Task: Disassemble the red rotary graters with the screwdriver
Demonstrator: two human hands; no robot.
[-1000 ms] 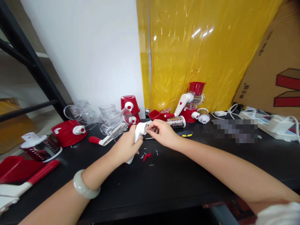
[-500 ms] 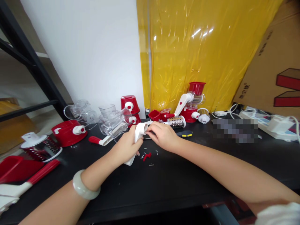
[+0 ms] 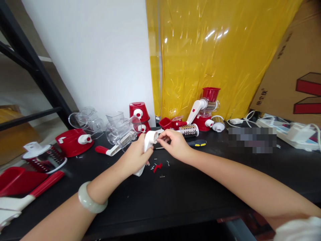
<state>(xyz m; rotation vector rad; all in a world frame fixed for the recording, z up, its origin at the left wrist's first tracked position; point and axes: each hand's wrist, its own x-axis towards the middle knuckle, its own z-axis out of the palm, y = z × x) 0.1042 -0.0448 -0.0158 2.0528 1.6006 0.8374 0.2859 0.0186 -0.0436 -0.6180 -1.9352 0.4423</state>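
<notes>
My left hand (image 3: 135,152) is wrapped round a white plastic crank arm (image 3: 150,136), the kind seen on the rotary graters here. The arm slants up, its round hollow end facing right and its lower end showing below my fingers. At that round opening, thumb and fingertips of my right hand (image 3: 175,144) are pinched together; whatever they hold is too small or hidden to name. On the black table below lie a small red plastic piece (image 3: 157,167) and several screws (image 3: 162,176). Just behind my right hand rests a screwdriver (image 3: 198,143) with a dark and yellow handle.
A rotary grater (image 3: 207,108) with a red hopper stands at the back. Leftward are clear plastic housings (image 3: 122,129), a red base (image 3: 74,142), a grater drum (image 3: 43,157) and a red-handled crank (image 3: 105,150). A power strip (image 3: 296,135) with cables lies right.
My right hand's fingertips have drawn back slightly to the right from the round opening. My left hand and the crank arm are almost unmoved.
</notes>
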